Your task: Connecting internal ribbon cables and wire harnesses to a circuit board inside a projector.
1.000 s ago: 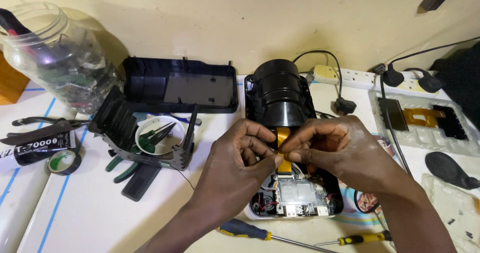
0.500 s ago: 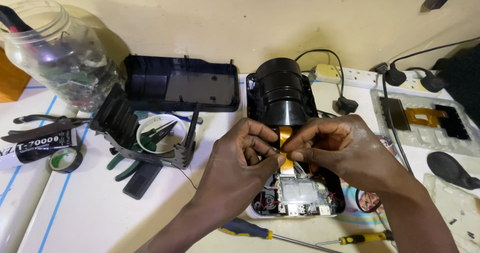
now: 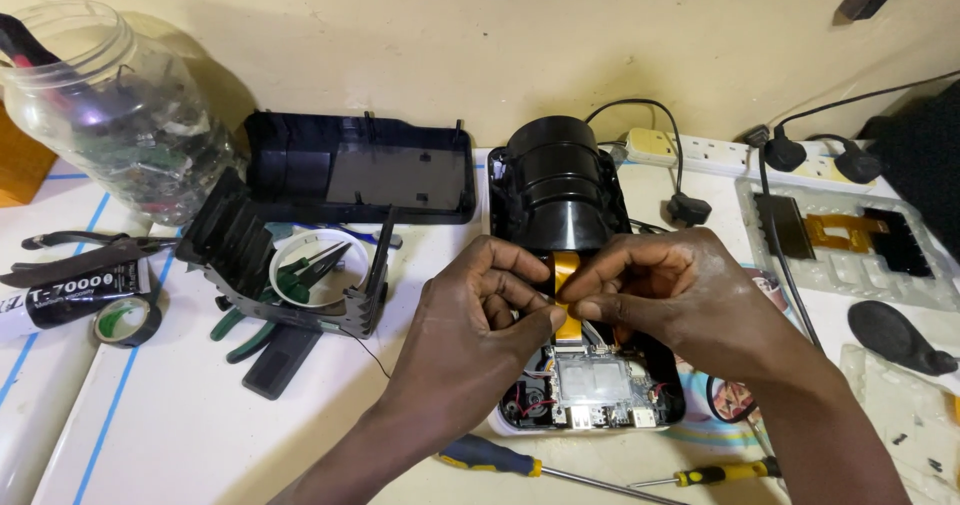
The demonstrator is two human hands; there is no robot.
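Bare left hand (image 3: 470,315), bare right hand (image 3: 680,295), no sleeves

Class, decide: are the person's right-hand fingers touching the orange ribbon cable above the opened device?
Touching. The head view shows the right hand and left hand both pinching the orange ribbon cable between fingertips, with no gap visible.

Against the opened projector body (image 3: 585,365), little differs from a second ago. The left hand (image 3: 480,315) and right hand (image 3: 670,290) sit slightly lower over its circuit board, fingertips closer together on the orange ribbon cable (image 3: 566,265), which shows less length.
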